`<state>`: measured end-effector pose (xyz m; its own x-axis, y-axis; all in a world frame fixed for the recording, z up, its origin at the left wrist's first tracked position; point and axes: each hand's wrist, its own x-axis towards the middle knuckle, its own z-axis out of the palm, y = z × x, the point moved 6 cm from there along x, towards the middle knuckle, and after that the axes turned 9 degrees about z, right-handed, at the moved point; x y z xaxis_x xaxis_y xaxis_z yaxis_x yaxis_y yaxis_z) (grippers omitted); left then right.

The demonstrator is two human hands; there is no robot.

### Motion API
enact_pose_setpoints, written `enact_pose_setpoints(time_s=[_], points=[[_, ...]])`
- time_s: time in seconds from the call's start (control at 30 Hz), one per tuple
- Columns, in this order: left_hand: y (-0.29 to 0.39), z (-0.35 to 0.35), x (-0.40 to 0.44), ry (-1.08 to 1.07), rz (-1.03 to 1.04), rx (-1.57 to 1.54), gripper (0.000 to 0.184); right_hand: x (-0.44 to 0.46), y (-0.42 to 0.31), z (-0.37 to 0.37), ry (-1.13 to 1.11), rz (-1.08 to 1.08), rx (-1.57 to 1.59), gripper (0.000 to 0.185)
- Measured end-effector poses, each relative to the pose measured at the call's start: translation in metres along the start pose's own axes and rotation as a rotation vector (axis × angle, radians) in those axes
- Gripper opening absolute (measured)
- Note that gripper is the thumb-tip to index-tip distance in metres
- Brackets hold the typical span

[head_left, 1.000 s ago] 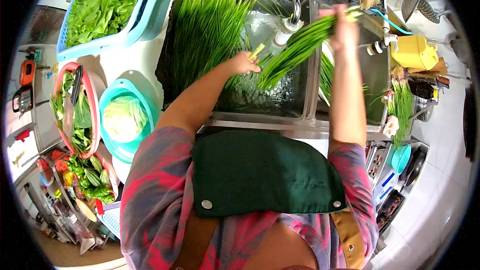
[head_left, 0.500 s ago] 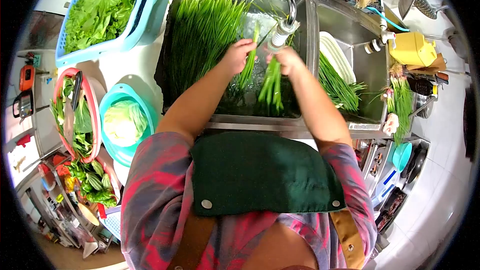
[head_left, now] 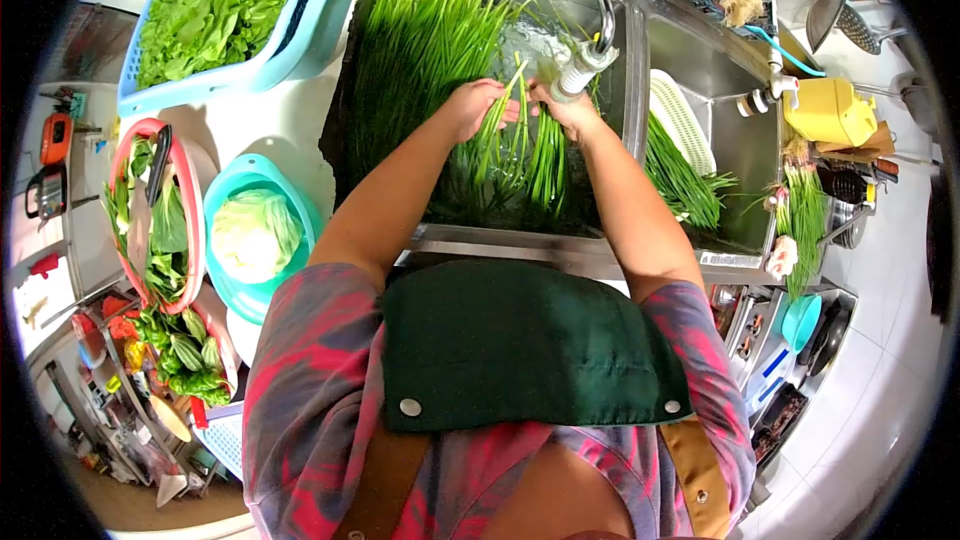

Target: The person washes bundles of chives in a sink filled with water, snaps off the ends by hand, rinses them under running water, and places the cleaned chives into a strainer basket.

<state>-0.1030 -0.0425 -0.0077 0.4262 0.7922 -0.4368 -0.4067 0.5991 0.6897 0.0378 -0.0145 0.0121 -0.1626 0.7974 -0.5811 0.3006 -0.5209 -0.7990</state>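
Observation:
Over the left sink basin, my left hand (head_left: 478,108) is closed around a few green stalks (head_left: 490,145), its fingers pointing right. Close beside it, my right hand (head_left: 562,110) grips a small bunch of green stalks (head_left: 547,165) that hangs down toward the water. The faucet nozzle (head_left: 582,72) is just above my right hand and partly hides it. A large mass of long green stalks (head_left: 415,65) lies in the basin left of my hands. More stalks (head_left: 682,175) rest by a pale green strainer (head_left: 682,120) in the right basin.
To the left stand a blue basket (head_left: 270,65) of leafy greens, a turquoise bowl (head_left: 225,285) with a pale cabbage, and a pink basket (head_left: 130,265) of greens. A yellow jug (head_left: 830,108) and hanging green onions (head_left: 803,205) are at the right edge of the sink.
My right hand has come down from the upper right with its bunch, beside my left hand. In the last half second, both hands stayed close together and the stalks in my left hand spread apart.

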Motion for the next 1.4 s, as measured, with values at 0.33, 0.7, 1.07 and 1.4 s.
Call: enact_pose_setpoints(time_s=[0.33,0.7,1.07,1.4], points=[[-0.003,-0.013,0.037,-0.004,0.229,0.814,0.01,-0.009,-0.009,-0.029,0.213,-0.084,-0.33,0.029],[0.019,0.025,0.007,-0.065,0.315,0.573,0.03,-0.007,-0.007,-0.014,-0.079,-0.144,-0.084,0.014],[0.012,0.012,0.005,-0.098,0.198,0.342,0.013,-0.021,-0.018,-0.009,-0.105,-0.126,0.122,0.02],[0.004,0.0,0.008,-0.092,0.046,0.368,0.018,-0.021,-0.006,-0.015,-0.154,-0.044,0.145,0.016]])
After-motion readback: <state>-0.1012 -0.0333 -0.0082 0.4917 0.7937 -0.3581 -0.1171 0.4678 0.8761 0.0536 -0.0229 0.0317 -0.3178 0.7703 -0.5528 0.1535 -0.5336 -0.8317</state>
